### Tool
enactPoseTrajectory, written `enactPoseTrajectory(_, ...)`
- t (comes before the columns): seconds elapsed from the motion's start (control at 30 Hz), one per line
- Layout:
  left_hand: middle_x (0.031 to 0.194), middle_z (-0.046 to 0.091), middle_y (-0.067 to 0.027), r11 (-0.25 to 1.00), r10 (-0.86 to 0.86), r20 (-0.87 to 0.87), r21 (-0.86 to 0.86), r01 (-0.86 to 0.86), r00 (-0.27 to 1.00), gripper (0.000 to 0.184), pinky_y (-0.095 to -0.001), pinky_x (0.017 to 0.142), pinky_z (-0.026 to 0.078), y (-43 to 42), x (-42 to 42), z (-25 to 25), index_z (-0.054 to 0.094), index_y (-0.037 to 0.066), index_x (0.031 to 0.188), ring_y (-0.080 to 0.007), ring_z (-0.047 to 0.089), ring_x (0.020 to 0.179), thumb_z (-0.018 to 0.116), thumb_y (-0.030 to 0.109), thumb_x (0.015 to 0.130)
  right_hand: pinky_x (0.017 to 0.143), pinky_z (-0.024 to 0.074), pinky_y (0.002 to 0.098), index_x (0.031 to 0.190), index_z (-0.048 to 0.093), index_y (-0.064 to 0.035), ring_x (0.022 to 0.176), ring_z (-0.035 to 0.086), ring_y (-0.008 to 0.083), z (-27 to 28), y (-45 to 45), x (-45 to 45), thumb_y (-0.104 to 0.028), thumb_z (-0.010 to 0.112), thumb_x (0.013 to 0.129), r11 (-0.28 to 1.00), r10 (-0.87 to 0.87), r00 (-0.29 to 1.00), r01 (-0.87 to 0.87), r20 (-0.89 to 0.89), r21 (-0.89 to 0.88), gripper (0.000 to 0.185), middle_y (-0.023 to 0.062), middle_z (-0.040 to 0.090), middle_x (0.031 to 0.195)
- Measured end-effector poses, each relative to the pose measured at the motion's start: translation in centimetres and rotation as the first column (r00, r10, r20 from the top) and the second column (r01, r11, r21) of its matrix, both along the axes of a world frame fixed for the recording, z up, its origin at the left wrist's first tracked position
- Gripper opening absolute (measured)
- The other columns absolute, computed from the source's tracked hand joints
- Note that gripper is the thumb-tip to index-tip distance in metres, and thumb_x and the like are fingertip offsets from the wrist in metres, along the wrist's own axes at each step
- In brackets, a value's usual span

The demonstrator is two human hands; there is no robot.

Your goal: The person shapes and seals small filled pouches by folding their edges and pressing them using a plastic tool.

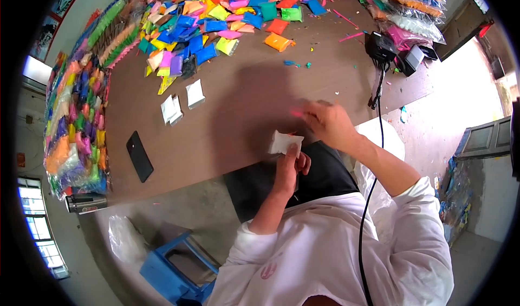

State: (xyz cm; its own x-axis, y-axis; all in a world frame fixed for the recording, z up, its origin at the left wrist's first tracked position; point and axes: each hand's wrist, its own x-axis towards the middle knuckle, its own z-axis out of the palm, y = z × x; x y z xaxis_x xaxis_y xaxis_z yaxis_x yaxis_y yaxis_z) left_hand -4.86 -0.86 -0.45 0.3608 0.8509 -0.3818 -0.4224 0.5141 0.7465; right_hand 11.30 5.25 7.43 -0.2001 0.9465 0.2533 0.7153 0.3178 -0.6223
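Near the table's front edge my left hand (292, 165) grips a small white packet (285, 143) between thumb and fingers. Just up and to the right of it, my right hand (327, 123) is raised with its fingers pinched together. Something small and pink (296, 112) shows at those fingertips, blurred by motion, and I cannot make out what it is. To the left on the brown table (238, 105) lie a single white packet (195, 94) and a small group of white packets (171, 111).
Colourful packets (206, 24) are heaped at the back. Bagged packets line the left side. A black phone (140, 157) lies front left. A black adapter (380, 47) with a cable sits at right. A blue stool (176, 268) stands below the table.
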Motion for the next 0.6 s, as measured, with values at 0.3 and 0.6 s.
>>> enactPoseTrajectory(0.3,0.054,0.037,-0.0019,1.000,0.004,0.035,-0.031,-0.003,0.999,0.051,-0.0273,0.047,0.035,-0.2,0.4,1.1,0.036,0.013,0.060,-0.0152,0.046,0.052,0.047,0.050,0.093,0.059,0.0494,0.0404,0.082,0.061,-0.0090,0.069,0.059,0.0332,0.1,0.5,0.3,-0.012,0.062,0.075,0.995,0.072,0.954,-0.090,0.291,0.051,0.007,0.0114,0.060,0.074)
enactPoseTrajectory(0.6,0.056,0.044,-0.0044,1.000,-0.019,0.008,-0.001,0.019,1.000,0.052,-0.0264,0.046,0.034,-0.2,0.2,0.9,0.037,0.012,0.060,-0.0143,0.045,0.050,0.046,0.051,0.094,0.060,0.0482,0.0414,0.069,0.050,-0.0062,0.065,0.056,0.0321,0.5,-0.3,0.7,-0.013,0.062,0.076,0.984,0.073,0.934,-0.124,0.350,0.125,0.015,0.0098,0.052,0.066)
